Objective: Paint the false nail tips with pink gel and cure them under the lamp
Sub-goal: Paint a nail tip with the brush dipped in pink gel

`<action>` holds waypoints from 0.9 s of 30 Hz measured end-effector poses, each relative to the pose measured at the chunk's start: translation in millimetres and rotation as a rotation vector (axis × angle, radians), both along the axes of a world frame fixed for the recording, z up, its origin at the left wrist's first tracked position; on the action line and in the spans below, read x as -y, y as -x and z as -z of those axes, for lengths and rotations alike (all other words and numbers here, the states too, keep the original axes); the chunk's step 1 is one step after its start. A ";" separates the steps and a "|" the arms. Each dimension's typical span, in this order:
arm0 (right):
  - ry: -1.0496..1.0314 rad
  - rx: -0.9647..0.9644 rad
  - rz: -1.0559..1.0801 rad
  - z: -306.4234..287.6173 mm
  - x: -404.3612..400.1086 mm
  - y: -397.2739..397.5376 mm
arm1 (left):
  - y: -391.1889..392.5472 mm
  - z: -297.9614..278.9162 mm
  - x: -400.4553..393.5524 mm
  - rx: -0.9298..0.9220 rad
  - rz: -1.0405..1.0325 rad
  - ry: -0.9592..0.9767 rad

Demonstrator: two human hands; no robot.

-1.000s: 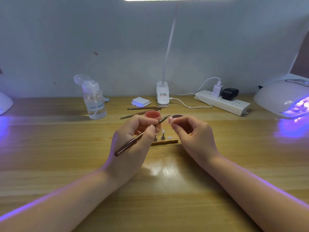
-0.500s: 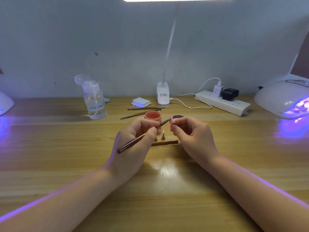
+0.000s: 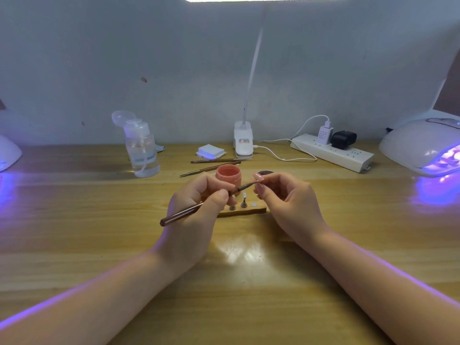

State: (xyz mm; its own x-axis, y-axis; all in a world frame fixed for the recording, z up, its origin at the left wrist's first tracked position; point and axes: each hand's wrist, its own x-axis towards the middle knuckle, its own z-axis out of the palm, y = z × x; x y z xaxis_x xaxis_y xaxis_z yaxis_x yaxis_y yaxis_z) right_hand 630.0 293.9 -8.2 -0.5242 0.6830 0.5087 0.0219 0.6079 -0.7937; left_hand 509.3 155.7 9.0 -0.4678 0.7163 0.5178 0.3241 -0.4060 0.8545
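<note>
The head view shows a person seated at a pale wooden table [image 3: 74,220], mid-way through coating one small false nail tip [image 3: 258,177]. The job looks to be in its painting stage: the tip is held up over the middle of the table, and the fine bristle end of a slim dark brown brush [image 3: 199,207] touches it or sits just beside it; which one cannot be told. Below, a narrow wooden strip stand [image 3: 258,209] carries small metal pegs, one of which bears a clear tip that appears unpainted, so more painting probably remains, and curing after that. The white domed curing lamp [image 3: 418,145] glows violet at the table's right edge, well apart from the hands; whether anything lies inside it cannot be seen. The left hand [image 3: 196,215] has its fingers [image 3: 219,195] curled closed around the brush, thumb pressed on the shaft in a pen-like hold. The right hand [image 3: 286,202] pinches the nail tip narrowly between thumb and forefinger, with the other fingers loosely bent. An open round pink gel pot [image 3: 228,174] stands just behind the hands, towards the far edge.
</note>
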 end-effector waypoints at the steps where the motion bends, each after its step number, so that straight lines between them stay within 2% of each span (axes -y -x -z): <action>1: 0.002 -0.002 0.000 0.1 0.0 0.0 | -0.1 0.5 -0.4 -0.001 -0.012 0.000; 6: -0.003 -0.013 0.007 0.2 0.6 0.4 | -1.7 1.7 -1.8 -0.003 0.011 0.030; 10: -0.008 -0.022 0.035 0.7 0.1 1.1 | 1.3 -0.5 -0.4 0.004 -0.027 -0.033; 18: -0.259 -0.007 0.131 -2.5 4.0 2.5 | -3.9 -2.7 1.0 -0.171 -0.105 0.085; 27: -0.306 -0.013 0.170 -2.2 4.1 2.2 | -4.7 -4.4 4.4 -0.231 -0.136 0.025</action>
